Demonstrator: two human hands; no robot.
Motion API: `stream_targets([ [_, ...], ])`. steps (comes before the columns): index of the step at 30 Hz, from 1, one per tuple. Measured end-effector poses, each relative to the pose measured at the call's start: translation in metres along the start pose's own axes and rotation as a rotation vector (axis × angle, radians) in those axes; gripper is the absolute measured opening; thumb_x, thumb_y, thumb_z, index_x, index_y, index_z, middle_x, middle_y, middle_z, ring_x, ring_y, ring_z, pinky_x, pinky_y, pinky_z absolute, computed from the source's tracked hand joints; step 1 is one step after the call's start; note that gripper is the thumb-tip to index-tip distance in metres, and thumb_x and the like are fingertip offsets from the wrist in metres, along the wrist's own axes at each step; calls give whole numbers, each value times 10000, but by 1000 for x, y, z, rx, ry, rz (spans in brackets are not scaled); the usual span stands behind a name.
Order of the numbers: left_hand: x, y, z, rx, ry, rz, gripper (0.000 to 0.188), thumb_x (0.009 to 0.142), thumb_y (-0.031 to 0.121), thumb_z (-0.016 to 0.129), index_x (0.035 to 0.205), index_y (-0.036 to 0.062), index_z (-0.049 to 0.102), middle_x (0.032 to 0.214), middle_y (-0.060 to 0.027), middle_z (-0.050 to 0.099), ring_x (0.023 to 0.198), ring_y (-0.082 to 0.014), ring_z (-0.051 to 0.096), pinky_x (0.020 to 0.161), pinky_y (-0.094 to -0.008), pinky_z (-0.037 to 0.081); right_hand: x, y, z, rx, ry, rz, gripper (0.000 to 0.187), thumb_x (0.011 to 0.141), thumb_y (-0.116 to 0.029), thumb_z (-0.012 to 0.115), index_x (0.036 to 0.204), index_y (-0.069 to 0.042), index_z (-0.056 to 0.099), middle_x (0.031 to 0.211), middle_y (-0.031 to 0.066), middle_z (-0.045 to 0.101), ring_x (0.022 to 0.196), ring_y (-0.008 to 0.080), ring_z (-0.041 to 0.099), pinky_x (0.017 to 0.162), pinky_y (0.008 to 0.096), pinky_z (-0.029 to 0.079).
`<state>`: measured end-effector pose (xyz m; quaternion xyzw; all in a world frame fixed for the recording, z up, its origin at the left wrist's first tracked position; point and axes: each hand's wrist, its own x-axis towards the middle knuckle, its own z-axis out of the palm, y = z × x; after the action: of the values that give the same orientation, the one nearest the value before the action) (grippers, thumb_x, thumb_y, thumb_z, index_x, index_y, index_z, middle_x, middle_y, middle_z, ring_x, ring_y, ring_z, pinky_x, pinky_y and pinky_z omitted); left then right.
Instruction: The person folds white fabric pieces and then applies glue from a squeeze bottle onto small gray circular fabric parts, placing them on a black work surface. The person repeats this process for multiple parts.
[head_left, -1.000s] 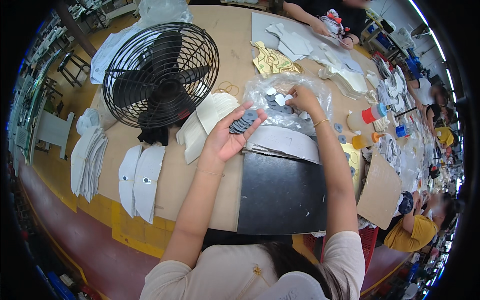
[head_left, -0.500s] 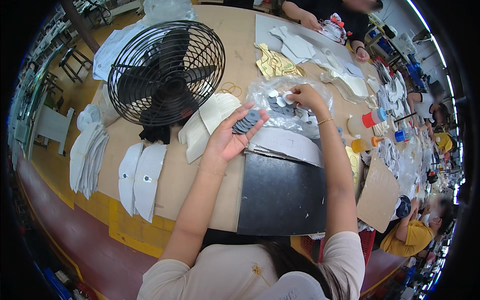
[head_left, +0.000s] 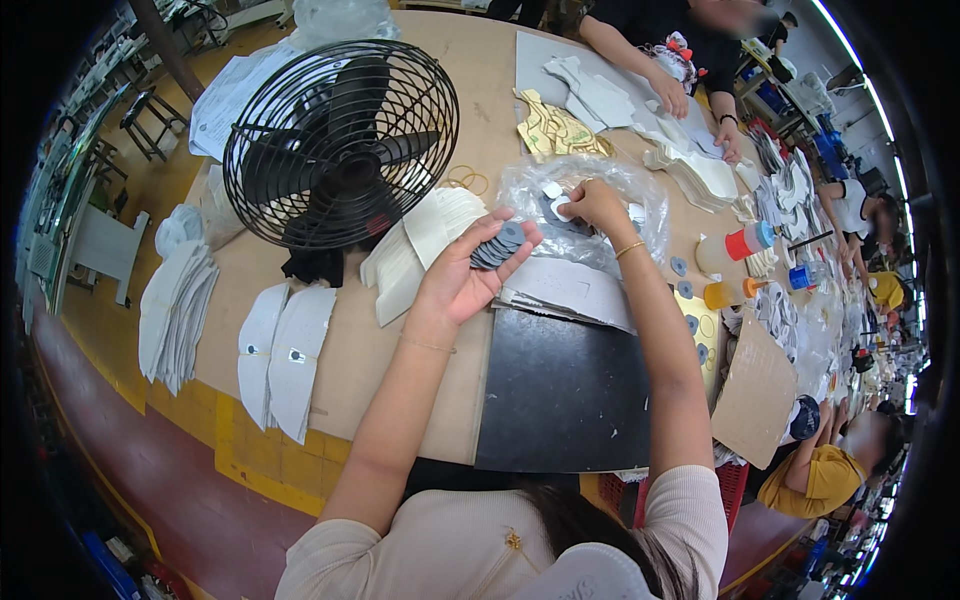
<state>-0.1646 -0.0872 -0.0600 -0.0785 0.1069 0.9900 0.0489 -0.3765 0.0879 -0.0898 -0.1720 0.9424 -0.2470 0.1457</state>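
Note:
My left hand (head_left: 462, 280) is palm up, its fingers curled around a stack of small grey discs (head_left: 497, 247) with holes. My right hand (head_left: 603, 207) reaches over a clear plastic bag (head_left: 645, 190) spread on the table. Its thumb and fingertips pinch a small round disc (head_left: 562, 208), pale on the side that shows. Beside those fingertips is a small white piece (head_left: 552, 188). My right hand partly hides the bag's contents. Below the bag lie stacked white curved pieces (head_left: 570, 292), at the far edge of a black mat (head_left: 560, 390).
A black caged fan (head_left: 340, 150) stands at left, near cream pieces (head_left: 400, 255) and bundled white pieces (head_left: 300, 350). Grey discs lie on a yellow card (head_left: 712, 350) at right, near bottles (head_left: 725, 292). Across the table, a co-worker's hands (head_left: 670, 95) are over white pieces.
My right hand has shifted left and slightly down over the bag. My left hand stays nearly still with the stack. The co-worker's hands have moved nearer over the white pieces.

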Motion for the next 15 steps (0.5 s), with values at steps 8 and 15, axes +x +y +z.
stream_targets([
  [8, 0, -2, 0, 26, -2, 7, 255, 914, 40, 476, 1148, -61, 477, 1183, -288, 517, 1144, -392, 516, 917, -372, 529, 3, 0, 2, -22, -31, 26, 360, 578, -239, 819, 801, -14, 647, 706, 106, 662, 606, 179, 616, 573, 306, 479],
  [15, 1, -2, 0, 19, -6, 9, 243, 908, 38, 483, 1127, -67, 495, 1171, -289, 523, 1132, -389, 526, 910, -370, 533, 7, 8, -5, 96, -10, 0, 337, 615, -196, 805, 852, -6, 659, 735, 112, 662, 624, 182, 623, 567, 300, 488],
])
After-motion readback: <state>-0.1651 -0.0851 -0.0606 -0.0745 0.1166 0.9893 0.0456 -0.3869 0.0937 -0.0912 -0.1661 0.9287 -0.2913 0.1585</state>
